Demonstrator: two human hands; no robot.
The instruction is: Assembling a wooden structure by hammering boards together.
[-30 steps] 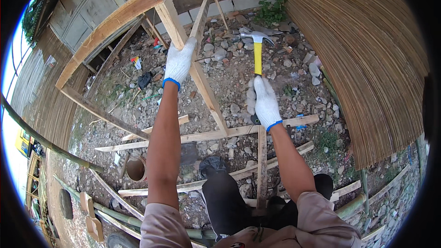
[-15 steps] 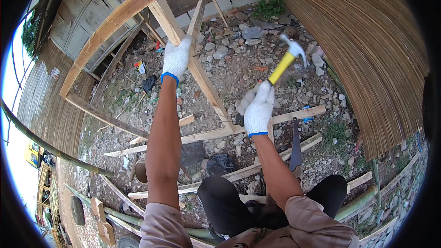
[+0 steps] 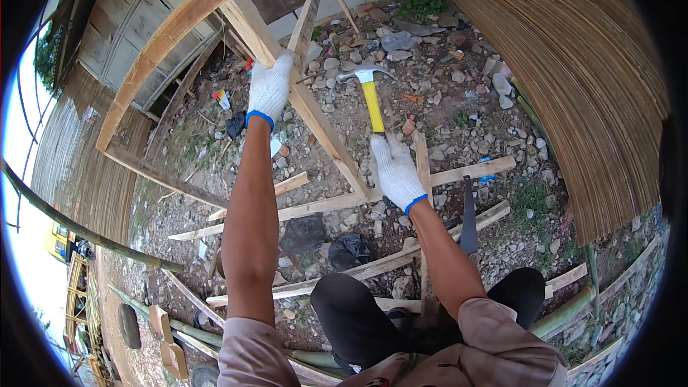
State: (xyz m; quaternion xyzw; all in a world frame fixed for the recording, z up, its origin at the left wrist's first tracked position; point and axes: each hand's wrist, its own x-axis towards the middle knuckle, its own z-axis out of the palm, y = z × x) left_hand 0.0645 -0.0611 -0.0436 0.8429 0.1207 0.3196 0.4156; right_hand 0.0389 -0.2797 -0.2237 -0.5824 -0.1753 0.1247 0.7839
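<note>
My left hand [image 3: 271, 89], in a white knitted glove with a blue cuff, is closed around an upright bar of the wooden frame [image 3: 328, 140]. My right hand [image 3: 398, 172], gloved the same way, grips a claw hammer [image 3: 373, 106] low on its yellow handle. The hammer's metal head stands up, a little to the right of the frame and apart from it. A thin, nail-like piece [image 3: 306, 79] sticks out of the bar beside my left hand, toward the hammer head. My left fingertips are partly hidden behind the wood.
A hand saw [image 3: 469, 218] stands by my right forearm. Wooden strips [image 3: 469, 172] lie across the stony ground near my knees. Bamboo slat panels [image 3: 566, 86] rise on the right. Black plastic [image 3: 350, 251] and a bamboo pole [image 3: 122, 249] lie nearer and to the left.
The hammer has swung left toward the frame, its head coming from the right to near the bar. My left hand keeps its hold, and the frame shifts slightly in view.
</note>
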